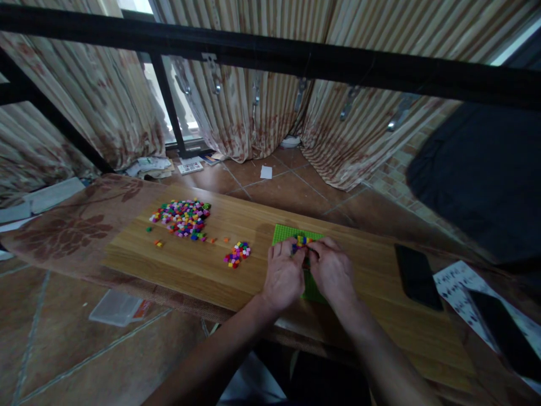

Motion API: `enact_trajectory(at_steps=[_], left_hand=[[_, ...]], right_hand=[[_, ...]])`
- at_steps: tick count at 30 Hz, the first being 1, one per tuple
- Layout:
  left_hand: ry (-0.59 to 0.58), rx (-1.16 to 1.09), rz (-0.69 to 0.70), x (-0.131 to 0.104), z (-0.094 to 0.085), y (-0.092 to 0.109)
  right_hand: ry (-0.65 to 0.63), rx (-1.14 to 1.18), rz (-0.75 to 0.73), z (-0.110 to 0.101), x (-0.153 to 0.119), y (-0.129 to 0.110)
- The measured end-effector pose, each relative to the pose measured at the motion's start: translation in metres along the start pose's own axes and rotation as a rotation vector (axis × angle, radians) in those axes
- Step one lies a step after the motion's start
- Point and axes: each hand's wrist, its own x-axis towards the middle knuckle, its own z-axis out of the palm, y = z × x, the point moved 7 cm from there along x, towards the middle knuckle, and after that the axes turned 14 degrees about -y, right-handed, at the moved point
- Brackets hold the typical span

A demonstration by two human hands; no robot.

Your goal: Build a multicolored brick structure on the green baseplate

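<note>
Striped curtains [236, 118] hang beyond both hands, behind a black metal rail [270, 54] with metal clips along it, and brown floor tiles [236, 177] show between the curtains and the wooden surface [380, 270]. Under the hands lies a green studded baseplate [313, 290], its far edge showing past the fingers and its near part between the wrists. Small coloured bricks [304, 240], yellow and blue among them, sit on the plate just beyond the fingertips. The left hand [284, 276] has its fingers bent and drawn in close to the thumb; the right hand [333, 273] mirrors it, thumb and forefinger nearly together, so the fingertips of the two almost meet over the plate. Something small and dark red shows between them, but which hand has hold of it, or whether either only presses, I cannot tell. Near the left hand, on its left, is a small cluster of mixed bricks [237, 255]; farther out that way spreads a large multicoloured pile [183, 217], with an orange brick [226, 240] between the two groups. Well to the right of the right hand lie a dark flat slab [418, 276] and, past it, a printed sheet [454, 276].
</note>
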Motion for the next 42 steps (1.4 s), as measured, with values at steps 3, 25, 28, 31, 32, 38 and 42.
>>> enact_trajectory(at_steps=[3, 25, 28, 31, 32, 38, 42], left_hand=[[-0.002, -0.001, 0.003, 0.000, 0.001, 0.000], [0.003, 0.034, 0.013, -0.001, 0.008, 0.004], [0.001, 0.027, 0.010, -0.002, 0.009, 0.003], [-0.003, 0.024, 0.011, -0.002, 0.010, 0.003], [-0.004, 0.027, 0.009, -0.002, 0.010, 0.003], [0.004, 0.049, 0.004, -0.003, 0.010, 0.004], [0.017, 0.052, 0.005, -0.004, 0.009, 0.006]], right_hand=[[0.056, 0.074, -0.007, -0.006, -0.006, 0.003], [0.039, -0.232, -0.009, -0.005, -0.028, -0.007], [0.038, -0.234, -0.008, -0.004, -0.027, -0.008], [0.051, -0.263, -0.027, -0.004, -0.026, -0.010], [0.054, -0.269, -0.031, -0.004, -0.026, -0.011], [0.022, -0.264, -0.027, -0.001, -0.023, -0.014], [0.048, -0.243, -0.023, -0.002, -0.023, -0.013]])
